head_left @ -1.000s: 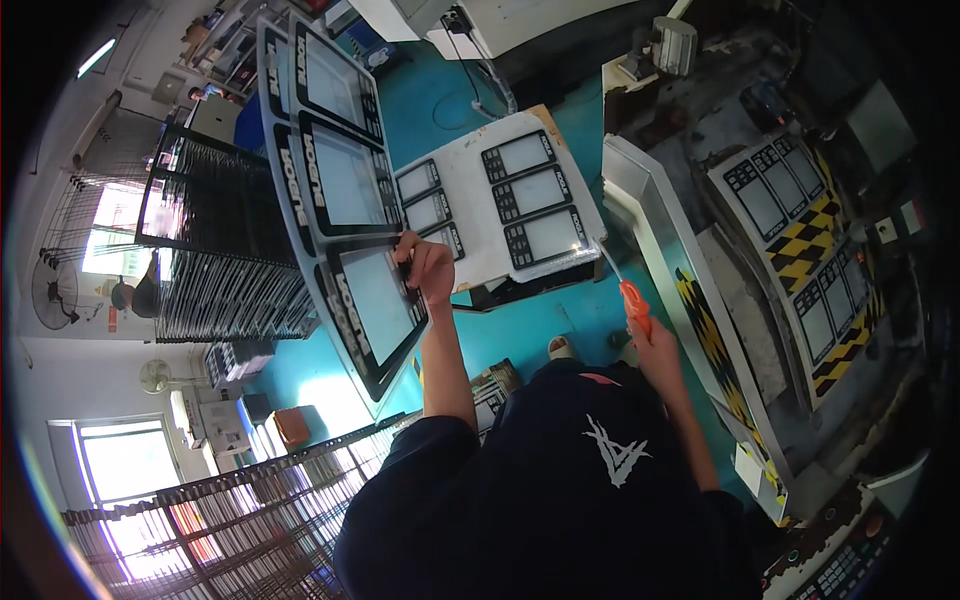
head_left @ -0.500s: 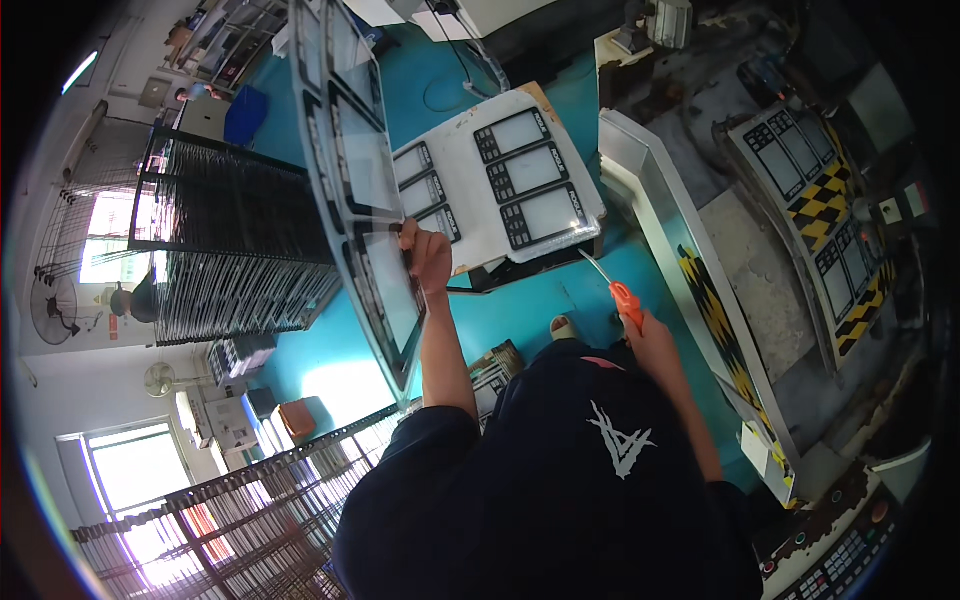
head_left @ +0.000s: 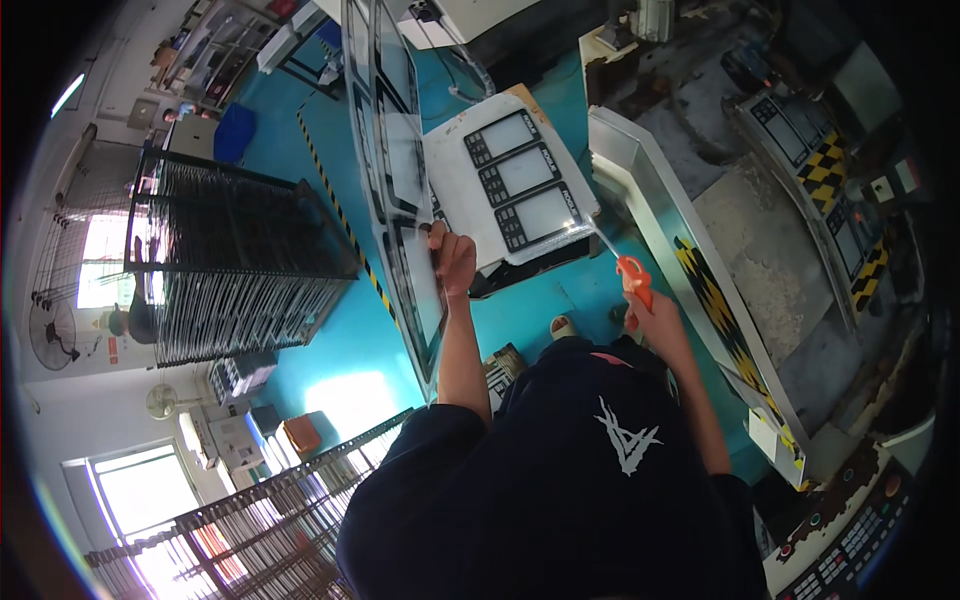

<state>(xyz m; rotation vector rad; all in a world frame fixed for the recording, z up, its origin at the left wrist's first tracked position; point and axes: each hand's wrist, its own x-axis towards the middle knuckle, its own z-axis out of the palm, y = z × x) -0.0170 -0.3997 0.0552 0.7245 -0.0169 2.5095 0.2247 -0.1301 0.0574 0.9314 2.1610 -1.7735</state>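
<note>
My left hand (head_left: 455, 262) grips the edge of a large clear glass sheet (head_left: 400, 140) with black printed frames on it. The sheet stands steeply on its side, left of a worn white board (head_left: 462, 195). Three black-framed panels (head_left: 522, 172) lie in a row on that board. To the right, my right hand (head_left: 655, 318) is closed round an orange air blow gun (head_left: 632, 272). Its thin metal nozzle points up and left toward the board's near right corner. Part of the board is hidden behind the sheet.
A machine with a pale metal door frame (head_left: 655, 190) and black-yellow striped tape stands on the right, with more framed panels (head_left: 790, 130) inside. At left is a tall drying rack (head_left: 240, 260); another rack (head_left: 250, 500) is at lower left. A keypad (head_left: 850, 550) sits at lower right.
The glass sheet and my left hand have shifted right in view, covering the board's left panels. The air blow gun is turned slightly, its nozzle nearer the board's corner.
</note>
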